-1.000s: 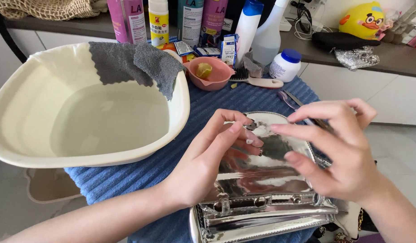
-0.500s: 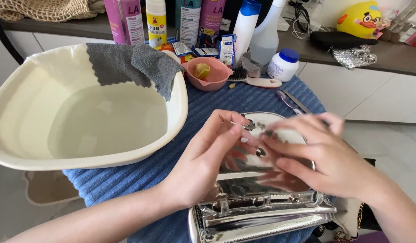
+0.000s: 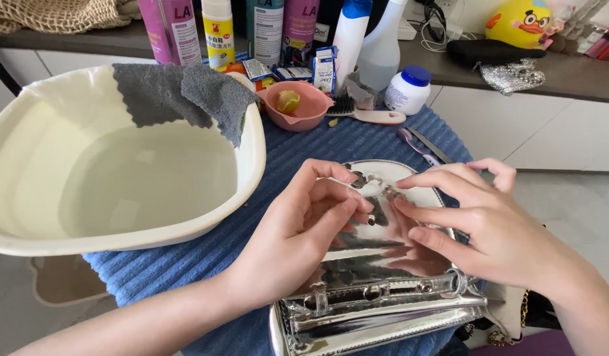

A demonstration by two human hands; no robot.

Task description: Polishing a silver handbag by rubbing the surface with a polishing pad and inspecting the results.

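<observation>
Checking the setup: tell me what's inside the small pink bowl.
The pink bowl holds one small yellowish lump, maybe soap or fruit. Its near inner wall is hidden by the rim, so anything lower down can't be seen.

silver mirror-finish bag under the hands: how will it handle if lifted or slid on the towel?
The silver bag has a glossy, mirror-like skin, so it is probably slick to bare fingers. It looks boxy and holds its shape, so likely fairly stiff, though the flap under the left hand and right hand may hinge loose. The ribbed blue towel should resist sliding.
</observation>
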